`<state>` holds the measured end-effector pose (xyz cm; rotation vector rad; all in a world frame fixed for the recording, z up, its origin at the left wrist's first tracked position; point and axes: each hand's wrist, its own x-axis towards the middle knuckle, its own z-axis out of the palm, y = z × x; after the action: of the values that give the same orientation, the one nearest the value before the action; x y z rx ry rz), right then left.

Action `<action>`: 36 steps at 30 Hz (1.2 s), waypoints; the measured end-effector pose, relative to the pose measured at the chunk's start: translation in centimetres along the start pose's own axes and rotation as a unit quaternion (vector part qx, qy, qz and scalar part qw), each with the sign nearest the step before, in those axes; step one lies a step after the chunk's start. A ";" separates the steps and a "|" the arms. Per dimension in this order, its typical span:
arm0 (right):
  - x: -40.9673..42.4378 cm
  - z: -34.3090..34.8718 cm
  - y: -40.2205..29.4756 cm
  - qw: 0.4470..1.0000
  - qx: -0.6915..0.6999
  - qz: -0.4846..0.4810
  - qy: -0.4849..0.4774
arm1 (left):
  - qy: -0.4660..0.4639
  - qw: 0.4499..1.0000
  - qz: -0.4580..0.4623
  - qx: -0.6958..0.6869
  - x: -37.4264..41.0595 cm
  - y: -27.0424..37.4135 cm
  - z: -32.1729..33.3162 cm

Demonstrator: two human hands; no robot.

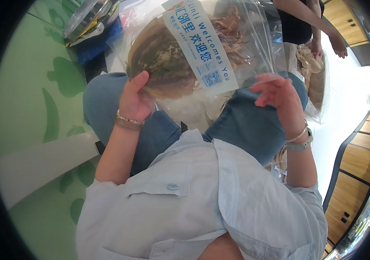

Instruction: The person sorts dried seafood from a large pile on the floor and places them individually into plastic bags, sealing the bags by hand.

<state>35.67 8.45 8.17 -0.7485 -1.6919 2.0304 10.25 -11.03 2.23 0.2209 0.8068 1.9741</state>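
Observation:
In front of me a clear plastic bag [258, 35] with a printed white-and-blue band hangs over my knees. Inside it lies a flat brown dried squid or cuttlefish [159, 55], its dried tentacles [232, 35] showing at the right. My left hand [136, 97] grips the bag's lower left edge, thumb on top. At the lower right corner is my right hand [274, 89], slightly blurred, with fingers apart; its fingertips are at the plastic, and whether they touch it cannot be told. Below the bag, a pale plastic bag [188, 112] lies between my legs.
Another person's hand [316, 48] reaches into an open plastic-lined container [318, 87] of dried brown goods at the right. A clear plastic package [87, 21] rests on something blue [98, 45] at upper left. A green patterned wall [25, 97] borders my left; wooden cabinets [354, 169] stand right.

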 end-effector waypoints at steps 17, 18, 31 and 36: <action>13.0 5.1 0.5 0.650 -0.720 -0.233 -0.075 | -0.091 0.567 0.352 0.739 7.9 5.0 4.1; 13.6 4.7 1.7 0.631 -0.736 -0.226 -0.095 | -0.152 0.511 0.345 0.772 8.6 4.2 4.7; 14.7 3.7 4.7 0.714 -0.638 -0.214 -0.197 | -0.267 0.529 0.252 0.765 11.6 -3.5 2.2; 15.2 3.7 3.7 0.829 -0.489 -0.163 -0.215 | -0.265 0.570 0.219 0.746 11.8 -2.5 1.8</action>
<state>21.69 14.13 2.70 -0.1968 -2.9190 1.0268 6.65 0.42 0.01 2.0363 1.8913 0.8642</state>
